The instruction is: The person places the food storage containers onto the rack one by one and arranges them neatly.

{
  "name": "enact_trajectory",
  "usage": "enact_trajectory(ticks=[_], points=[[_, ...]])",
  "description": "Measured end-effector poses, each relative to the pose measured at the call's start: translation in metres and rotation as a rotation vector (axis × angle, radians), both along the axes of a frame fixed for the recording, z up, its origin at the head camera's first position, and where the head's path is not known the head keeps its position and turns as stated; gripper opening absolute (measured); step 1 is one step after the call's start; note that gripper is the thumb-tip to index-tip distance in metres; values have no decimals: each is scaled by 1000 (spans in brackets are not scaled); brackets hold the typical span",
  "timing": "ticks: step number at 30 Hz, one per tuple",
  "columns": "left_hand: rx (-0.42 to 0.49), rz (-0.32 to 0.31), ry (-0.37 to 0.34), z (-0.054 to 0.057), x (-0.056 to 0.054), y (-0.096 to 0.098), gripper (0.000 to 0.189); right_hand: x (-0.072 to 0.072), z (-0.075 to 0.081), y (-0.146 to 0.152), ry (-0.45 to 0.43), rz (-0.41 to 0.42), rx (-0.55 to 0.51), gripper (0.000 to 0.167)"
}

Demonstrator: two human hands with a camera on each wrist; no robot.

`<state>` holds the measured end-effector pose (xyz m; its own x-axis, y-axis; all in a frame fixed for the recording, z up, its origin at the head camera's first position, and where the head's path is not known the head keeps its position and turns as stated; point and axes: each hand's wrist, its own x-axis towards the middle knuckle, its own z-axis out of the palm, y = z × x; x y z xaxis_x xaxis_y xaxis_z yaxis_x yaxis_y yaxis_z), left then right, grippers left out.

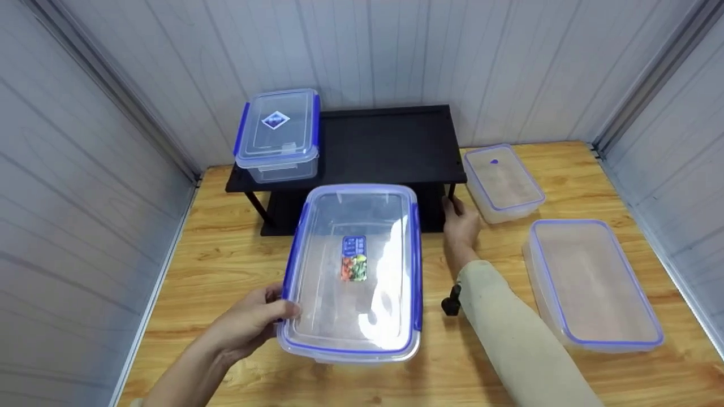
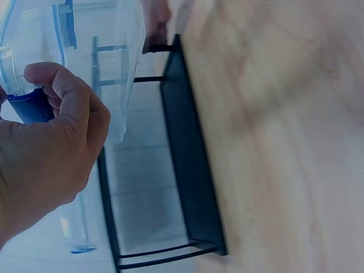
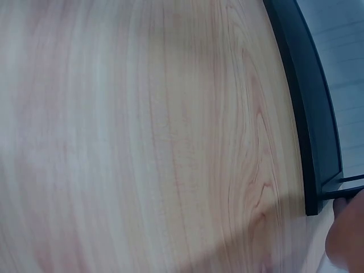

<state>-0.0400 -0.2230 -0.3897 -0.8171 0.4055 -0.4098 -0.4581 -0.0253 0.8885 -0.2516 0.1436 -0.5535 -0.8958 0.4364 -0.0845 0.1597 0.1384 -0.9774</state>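
In the head view my left hand (image 1: 251,319) grips the left edge of a large clear food container (image 1: 322,316) with a blue-clipped lid, thumb on top. The container is held up, tilted, in front of a black two-tier rack (image 1: 390,147). A label with fruit pictures is on its lid. In the left wrist view, the left hand (image 2: 57,136) has its fingers curled round the blue clip side. My right hand (image 1: 462,226) holds the rack's right front post (image 1: 451,191). Only part of the right hand (image 3: 347,233) shows in the right wrist view, at the rack's end.
Another lidded clear container (image 1: 277,135) with blue clips stands on the rack's upper left. Right of the rack, a smaller container (image 1: 503,178) and a larger one (image 1: 597,282), both blue-rimmed, rest on the wooden table (image 1: 215,254). Pale panel walls (image 1: 396,56) enclose the back and sides.
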Motion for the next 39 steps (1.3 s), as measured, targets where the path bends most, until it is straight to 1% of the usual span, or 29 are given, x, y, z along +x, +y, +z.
enact_trajectory(ticks=[1,7,11,13,17,19,22,26,28,31,34,37,39], points=[[0,-4,7,5,-2,1,64,-1,0,0,-2,-3,-15,40],[-20,-14,61,35,-18,9,70,-1,-1,0,32,7,-19,40],[-24,-8,96,53,-31,15,70,0,-1,-1,36,7,-53,41],[-24,-6,104,61,-40,18,67,0,-2,-1,34,-2,-35,40],[-27,8,102,72,-57,24,61,0,-3,-1,41,-17,71,36],[-27,14,99,77,-65,27,58,0,-4,-1,60,-26,107,33],[-28,24,97,84,-79,32,54,1,-4,-1,104,-38,133,29],[-24,39,98,92,-98,40,50,2,-4,-2,133,-49,193,28],[-15,47,96,95,-107,44,46,3,-3,-2,121,-55,217,28],[5,69,90,97,-120,48,37,3,-3,-4,89,-62,205,28],[11,98,83,99,-131,53,26,3,-3,-6,62,-48,189,30],[12,126,64,101,-143,58,26,4,-3,-6,56,-26,194,33],[15,141,53,102,-151,60,32,5,-3,-6,47,-14,180,36]])
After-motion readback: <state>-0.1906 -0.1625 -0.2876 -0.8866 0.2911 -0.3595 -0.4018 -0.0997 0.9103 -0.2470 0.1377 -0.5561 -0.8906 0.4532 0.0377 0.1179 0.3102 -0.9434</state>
